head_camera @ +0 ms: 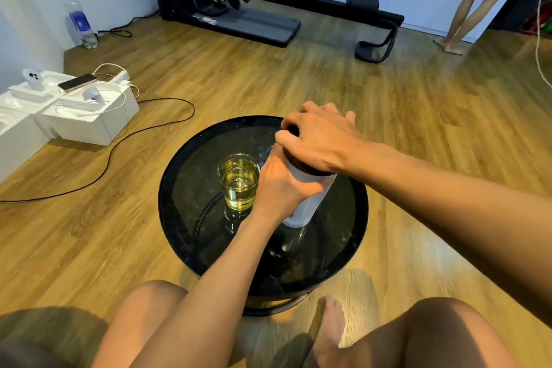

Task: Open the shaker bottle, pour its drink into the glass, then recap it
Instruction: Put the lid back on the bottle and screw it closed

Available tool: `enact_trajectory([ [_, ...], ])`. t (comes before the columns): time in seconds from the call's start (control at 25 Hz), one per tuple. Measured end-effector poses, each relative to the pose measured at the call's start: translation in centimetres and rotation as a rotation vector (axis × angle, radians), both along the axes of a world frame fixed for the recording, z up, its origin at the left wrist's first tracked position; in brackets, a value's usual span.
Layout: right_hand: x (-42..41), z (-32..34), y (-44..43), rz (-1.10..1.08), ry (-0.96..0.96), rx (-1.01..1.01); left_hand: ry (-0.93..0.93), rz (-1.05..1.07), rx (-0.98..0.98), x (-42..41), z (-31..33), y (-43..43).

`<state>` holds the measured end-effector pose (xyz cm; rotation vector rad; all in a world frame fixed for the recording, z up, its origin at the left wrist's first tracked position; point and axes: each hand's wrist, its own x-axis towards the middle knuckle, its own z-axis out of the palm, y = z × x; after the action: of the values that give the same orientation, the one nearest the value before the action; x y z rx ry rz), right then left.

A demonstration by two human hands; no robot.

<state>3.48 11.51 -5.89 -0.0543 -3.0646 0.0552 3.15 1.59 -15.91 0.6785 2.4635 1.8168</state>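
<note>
A white shaker bottle (301,203) stands on the round black glass table (185,176), right of centre. My left hand (280,182) grips its white body from the left. My right hand (319,140) lies over the top, fingers curled round the black cap (294,130), which it mostly hides. Just left of the bottle stands a clear glass (239,181) holding yellow drink to roughly two thirds. My left hand is almost touching the glass.
White boxes (86,116) with a phone and cables sit on the wooden floor at the left, a black cable trailing toward the table. A plastic bottle (79,24) leans at the wall. Gym equipment (239,3) stands behind. Another person's legs (466,12) are far right. My knees flank the table.
</note>
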Motion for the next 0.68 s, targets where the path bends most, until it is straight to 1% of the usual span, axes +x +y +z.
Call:
enact_trajectory([
  [0.08, 0.9, 1.1, 1.1, 0.207, -0.015, 0.058, 0.017, -0.004, 0.001, 0.0, -0.2, 0.0],
  [0.12, 1.2, 1.4, 1.5, 0.273, -0.020, 0.077, 0.025, -0.004, 0.001, 0.1, -0.2, 0.1],
  [0.16, 1.2, 1.2, 1.5, 0.266, -0.016, 0.100, 0.033, -0.003, -0.004, 0.1, -0.3, 0.1],
  [0.28, 0.6, -0.3, -0.1, 0.021, 0.084, 0.101, 0.064, -0.004, -0.003, -0.1, -0.2, 0.1],
  [0.32, 0.5, -0.3, -0.3, 0.018, 0.079, 0.099, 0.057, -0.004, -0.001, 0.0, -0.2, 0.1],
  [0.48, 0.7, 2.0, 2.2, 0.398, -0.063, 0.160, 0.064, -0.002, -0.017, -0.1, -0.4, 0.0],
  [0.52, 0.7, 1.9, 2.4, 0.425, -0.071, 0.196, 0.070, 0.004, -0.019, -0.1, -0.4, 0.1],
  [0.56, 0.5, 1.5, 2.2, 0.386, -0.040, 0.226, 0.062, 0.008, -0.022, -0.2, -0.3, 0.2],
  [0.6, 0.3, 0.7, 1.5, 0.299, 0.031, 0.242, 0.050, 0.007, -0.023, -0.2, -0.3, 0.2],
  [0.68, -0.1, -0.7, 0.3, 0.160, 0.143, 0.236, 0.042, 0.003, -0.014, -0.2, -0.3, 0.2],
])
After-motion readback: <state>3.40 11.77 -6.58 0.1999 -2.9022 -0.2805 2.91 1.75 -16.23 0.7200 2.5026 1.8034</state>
